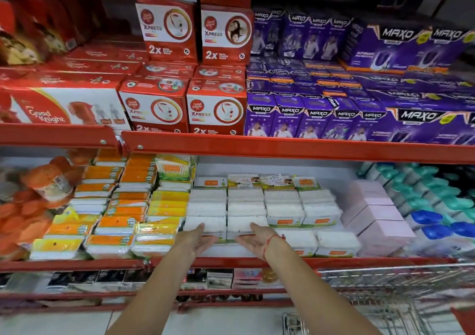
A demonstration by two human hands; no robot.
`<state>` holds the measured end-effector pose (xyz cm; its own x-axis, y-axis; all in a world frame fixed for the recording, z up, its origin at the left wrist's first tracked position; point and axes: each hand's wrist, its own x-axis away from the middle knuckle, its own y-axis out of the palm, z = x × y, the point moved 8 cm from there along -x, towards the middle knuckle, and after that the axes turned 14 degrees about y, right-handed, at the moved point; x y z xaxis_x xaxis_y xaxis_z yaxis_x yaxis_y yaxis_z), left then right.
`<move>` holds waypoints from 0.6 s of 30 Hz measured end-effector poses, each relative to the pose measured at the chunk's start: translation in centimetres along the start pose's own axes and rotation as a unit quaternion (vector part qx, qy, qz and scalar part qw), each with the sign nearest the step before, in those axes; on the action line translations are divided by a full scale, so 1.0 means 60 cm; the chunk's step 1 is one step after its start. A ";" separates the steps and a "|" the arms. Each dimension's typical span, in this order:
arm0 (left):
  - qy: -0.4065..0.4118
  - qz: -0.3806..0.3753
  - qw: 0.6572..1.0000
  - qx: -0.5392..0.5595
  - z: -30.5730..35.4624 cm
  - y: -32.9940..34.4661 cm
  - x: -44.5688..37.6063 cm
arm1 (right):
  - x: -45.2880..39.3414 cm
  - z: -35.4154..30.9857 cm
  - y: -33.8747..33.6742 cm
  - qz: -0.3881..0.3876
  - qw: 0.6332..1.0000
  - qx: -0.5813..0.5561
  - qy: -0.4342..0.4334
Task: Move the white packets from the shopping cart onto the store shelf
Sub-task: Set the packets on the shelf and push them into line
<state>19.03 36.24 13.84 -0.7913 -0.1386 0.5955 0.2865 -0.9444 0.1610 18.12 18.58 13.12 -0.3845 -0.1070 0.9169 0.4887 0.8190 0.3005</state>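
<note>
Wire shopping cart near right, contents not visible. Both arms reach fwd: left hand and right hand open, palms inward, flanking two soft plastic-wrapped white packets at the red-edged store shelf front, gripping nothing. Cardboard boxes above.

A store shelf at mid height holds rows of stacked packets in its centre. Both hands reach in at the front of these rows, left hand beside right hand, palms facing each other. More stacked packs lie to the left, boxes to the right. Another shelf above carries cartons. A shopping cart stands at lower right, before the shelving.
</note>
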 end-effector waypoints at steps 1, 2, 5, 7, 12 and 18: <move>0.000 0.001 1.000 0.001 -0.001 0.000 0.000 | 0.000 0.000 -0.001 0.001 1.000 0.009 -0.002; 0.001 0.001 1.000 0.003 -0.003 0.001 0.000 | 0.001 0.001 -0.001 0.001 1.000 0.020 -0.004; 0.002 -0.018 1.000 0.012 -0.016 0.013 0.006 | 0.009 0.010 -0.010 -0.007 0.999 0.043 -0.006; -0.012 -0.049 0.999 0.004 -0.034 0.036 0.022 | 0.017 0.016 -0.025 -0.020 0.998 0.058 -0.003; -0.062 -0.115 0.991 0.003 -0.099 0.126 0.062 | 0.047 0.016 -0.103 -0.037 0.997 0.058 0.021; -0.107 -0.162 0.981 -0.001 -0.171 0.262 0.111 | 0.071 -0.043 -0.266 0.011 0.999 0.041 -0.002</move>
<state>12.73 17.39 12.26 -0.7095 0.2338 0.6648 0.0381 -0.9293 0.3674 10.71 3.63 12.88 -0.3772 -0.0872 0.9220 0.4308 0.8648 0.2581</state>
